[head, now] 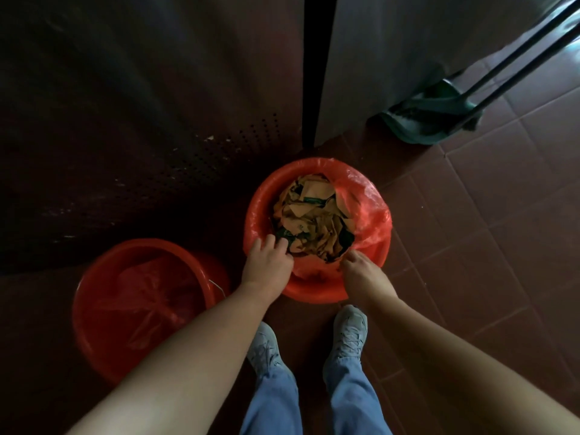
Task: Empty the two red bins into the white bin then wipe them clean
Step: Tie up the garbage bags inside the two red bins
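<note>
Your left hand and right hand curl fingers onto the full red bin's liner; emptying and wiping remain.

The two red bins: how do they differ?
The right bin is piled with brown paper scraps; the left bin holds only a crumpled liner. The left hand and right hand grip the right bin's red liner; the left bin is untouched. Both are round, red, plastic-lined.

Scrap-filled bin stands right of second bin
</note>
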